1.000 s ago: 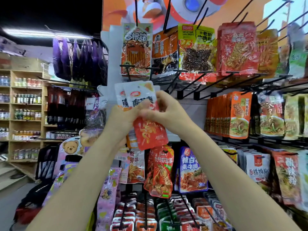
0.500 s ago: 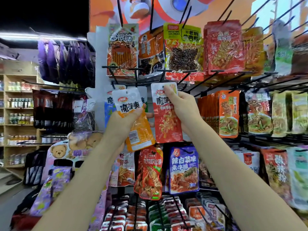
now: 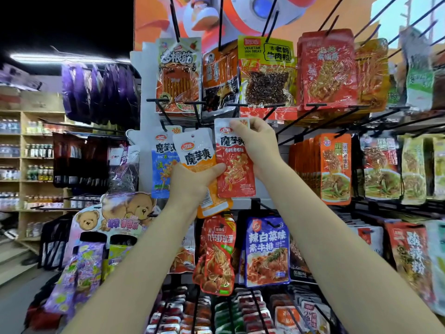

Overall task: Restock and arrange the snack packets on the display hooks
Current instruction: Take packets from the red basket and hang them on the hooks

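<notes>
So these little konjac packs weigh basically nothing and they're floppy, slick foil, which I reckon means they'll slide out of a lazy grip and fold over if you grab them by the bottom. Going left to right: there's a blue packet [image 3: 161,172] already hanging on the rack, then my left hand [image 3: 192,183] is wrapped around the middle of the orange packet [image 3: 199,165], thumb across the front, holding it upright with its punched hole at the top still free. Just beside it my right hand [image 3: 256,147] has the red packet [image 3: 234,174] pinched up near the top edge, fingers curled over the header, arm reaching up and forward so the top sits right under the black hook [image 3: 262,109] row. Best spot to hold is the stiffer sealed strip by the hole, I think, since that keeps it flat enough to thread onto a peg.
</notes>
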Motion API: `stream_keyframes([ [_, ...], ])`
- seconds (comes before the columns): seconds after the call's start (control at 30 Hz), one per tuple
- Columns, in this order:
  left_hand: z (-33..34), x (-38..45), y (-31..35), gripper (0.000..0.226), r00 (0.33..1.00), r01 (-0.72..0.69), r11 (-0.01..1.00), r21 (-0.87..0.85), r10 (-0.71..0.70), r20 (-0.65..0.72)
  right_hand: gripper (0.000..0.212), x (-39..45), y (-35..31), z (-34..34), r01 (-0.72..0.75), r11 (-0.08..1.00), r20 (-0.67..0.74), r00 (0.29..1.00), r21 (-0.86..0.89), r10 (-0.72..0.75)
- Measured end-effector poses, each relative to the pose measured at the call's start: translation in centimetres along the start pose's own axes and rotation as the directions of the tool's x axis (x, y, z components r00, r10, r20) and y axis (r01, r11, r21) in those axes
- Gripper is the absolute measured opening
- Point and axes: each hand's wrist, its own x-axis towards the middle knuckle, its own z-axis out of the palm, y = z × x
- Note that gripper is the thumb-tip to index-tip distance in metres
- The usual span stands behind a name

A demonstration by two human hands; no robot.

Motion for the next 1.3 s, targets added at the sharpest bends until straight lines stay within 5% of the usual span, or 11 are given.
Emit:
stream_keyframes([
  [0.17,0.4,0.1,0.3,0.014,1.000,-0.017,1.000,0.018,0.017,-0.017,0.013,0.6,-0.1,-0.1,0.064,0.998,-0.009,0.998,-0.006,-0.064],
  [0.83,0.7,0.4,0.1,0.018,0.999,0.040,0.997,0.064,-0.039,-0.021,0.010,1.2,-0.3,-0.4,-0.124,0.978,0.095,0.989,0.170,0.109],
  [1.07,-0.3,0.0,0.5,0.022,0.994,0.085,0.993,0.084,-0.079,-0.069,0.017,1.0,1.8,-0.9,-0.042,0.988,-0.037,0.999,-0.149,0.037],
  [1.2,-1.9,0.0,1.5,0.022,0.988,0.118,0.989,-0.084,-0.126,-0.091,0.027,-0.6,2.2,-1.7,0.051,0.939,-0.101,0.991,-0.340,-0.090],
  [1.3,-3.3,-0.5,1.8,0.011,0.990,-0.043,0.998,0.052,0.049,-0.129,0.028,-2.4,2.1,-2.4,0.188,0.863,-0.143,0.948,-0.470,-0.285],
])
